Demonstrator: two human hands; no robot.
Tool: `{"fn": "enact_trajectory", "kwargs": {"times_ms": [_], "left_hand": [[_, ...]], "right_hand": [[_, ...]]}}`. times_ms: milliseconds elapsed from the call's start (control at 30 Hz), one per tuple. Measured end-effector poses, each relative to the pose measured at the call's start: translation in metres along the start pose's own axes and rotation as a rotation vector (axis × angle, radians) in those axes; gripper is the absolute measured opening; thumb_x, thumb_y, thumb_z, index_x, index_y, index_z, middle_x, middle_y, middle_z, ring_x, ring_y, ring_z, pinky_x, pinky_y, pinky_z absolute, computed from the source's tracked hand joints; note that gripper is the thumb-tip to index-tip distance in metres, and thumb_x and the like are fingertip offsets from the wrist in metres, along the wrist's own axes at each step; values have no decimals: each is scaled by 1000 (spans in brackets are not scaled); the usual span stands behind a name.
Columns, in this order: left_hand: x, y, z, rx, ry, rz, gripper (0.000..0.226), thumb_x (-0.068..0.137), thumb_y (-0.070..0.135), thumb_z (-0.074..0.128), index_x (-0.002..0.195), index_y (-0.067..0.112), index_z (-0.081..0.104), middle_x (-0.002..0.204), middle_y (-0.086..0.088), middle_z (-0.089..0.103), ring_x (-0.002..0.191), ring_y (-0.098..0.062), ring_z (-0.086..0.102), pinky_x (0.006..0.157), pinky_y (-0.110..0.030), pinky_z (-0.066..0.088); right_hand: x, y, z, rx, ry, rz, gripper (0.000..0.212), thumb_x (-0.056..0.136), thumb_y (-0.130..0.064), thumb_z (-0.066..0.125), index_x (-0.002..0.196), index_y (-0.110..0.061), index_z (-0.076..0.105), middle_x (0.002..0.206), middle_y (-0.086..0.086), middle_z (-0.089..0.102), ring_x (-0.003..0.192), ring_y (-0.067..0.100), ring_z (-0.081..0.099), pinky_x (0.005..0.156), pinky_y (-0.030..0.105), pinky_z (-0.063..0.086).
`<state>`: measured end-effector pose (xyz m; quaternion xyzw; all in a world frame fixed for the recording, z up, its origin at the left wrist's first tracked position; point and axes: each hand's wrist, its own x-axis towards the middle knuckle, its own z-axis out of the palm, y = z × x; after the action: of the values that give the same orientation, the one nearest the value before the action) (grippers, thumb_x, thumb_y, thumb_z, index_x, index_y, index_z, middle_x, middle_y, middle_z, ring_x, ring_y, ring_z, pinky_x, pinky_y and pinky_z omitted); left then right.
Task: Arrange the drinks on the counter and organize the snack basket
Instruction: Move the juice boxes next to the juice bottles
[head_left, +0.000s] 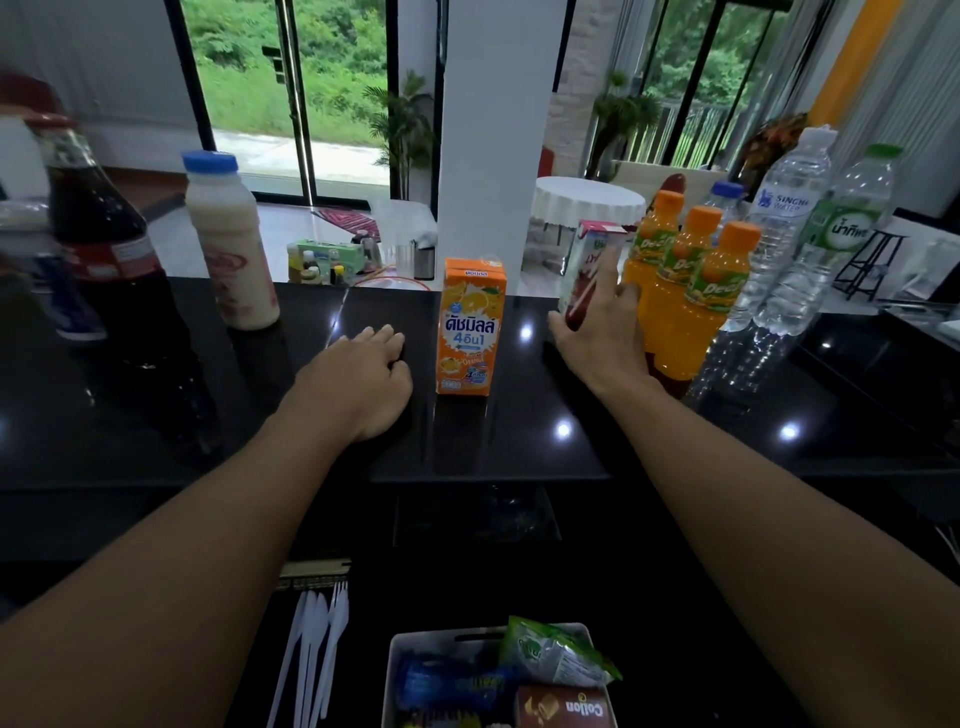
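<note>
On the black counter, right grip grasps a red carton; left grip rests released.

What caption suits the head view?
Right hand grips red-and-white drink carton beside orange juice bottles; left hand rests on black counter.

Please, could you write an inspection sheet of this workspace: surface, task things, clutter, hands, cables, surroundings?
Surface: black glossy counter, lamp reflections.
Job's things: orange carton upright at centre; red carton beside three orange juice bottles; water bottles at right; cola bottle and milky bottle at left; snack basket holding packets.
Clutter: white plastic cutlery left of basket.
Grips: left hand rests on counter, empty; right hand holds red carton.
Cables: nothing seen.
Surroundings: white pillar, glass doors, greenery outside.
</note>
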<state>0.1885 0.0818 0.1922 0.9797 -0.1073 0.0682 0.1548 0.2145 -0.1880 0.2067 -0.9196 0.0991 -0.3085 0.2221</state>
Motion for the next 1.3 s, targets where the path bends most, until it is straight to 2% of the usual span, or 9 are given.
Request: {"fn": "enact_trajectory", "kwargs": {"times_ms": [133,200,267,400,500,633,767,1067,1300], "left_hand": [[-7,7,-7,-23,6,-20,51,97,36,32,146,24,42,156,5,33,143,-25,28,112,-44,29],[-14,11,-11,17,95,-37,40,93,37,36,119,18,59,127,-3,57,124,-28,48,90,-43,42],[-24,15,-17,46,158,-82,35,89,39,37,100,14,60,103,-5,59,101,-27,54,73,-38,41],[-29,10,-16,81,0,-68,50,97,35,26,132,6,47,140,-15,45,129,-33,40,105,-47,35],[-32,2,-17,119,-69,-7,52,101,33,21,141,3,35,153,-15,31,140,-31,27,114,-46,23],[-39,-1,-15,157,-74,38,55,102,32,21,149,4,27,160,-13,19,146,-27,18,117,-43,16],[-37,1,-15,172,-63,39,52,100,31,23,141,1,35,155,-17,28,141,-31,26,115,-46,20],[-19,30,-2,74,-51,81,65,97,41,27,154,11,19,163,-6,10,149,-21,7,119,-44,3],[1,44,16,78,-50,76,76,92,61,21,155,19,19,163,2,10,149,-16,5,121,-42,4]], "right_hand": [[-30,-6,-18,64,121,-73,52,94,-26,62,140,-10,44,127,13,47,107,21,49,89,33,51],[-48,-17,-28,175,189,-160,40,96,-23,59,132,-10,51,123,11,50,102,14,47,89,27,51],[-67,-32,-36,290,209,-243,38,97,-24,57,132,-10,52,120,9,53,100,12,51,86,19,50],[-93,-66,-40,382,119,-319,51,96,-34,58,141,-19,40,125,5,47,97,12,53,79,30,56],[-97,-86,-37,365,32,-295,61,91,-41,67,141,-28,33,123,4,42,99,15,55,77,37,60],[-96,-95,-32,368,24,-258,72,82,-41,79,136,-28,33,116,4,45,94,17,60,76,37,61],[-91,-95,-30,405,43,-292,73,77,-35,83,130,-23,34,114,1,50,92,16,63,72,35,62],[-63,-55,-37,438,145,-243,73,79,-24,80,136,-20,34,119,-1,55,98,12,62,78,31,61],[-16,-18,-47,310,192,-178,68,85,-15,75,138,-18,33,119,7,56,100,20,62,80,39,60]]}}
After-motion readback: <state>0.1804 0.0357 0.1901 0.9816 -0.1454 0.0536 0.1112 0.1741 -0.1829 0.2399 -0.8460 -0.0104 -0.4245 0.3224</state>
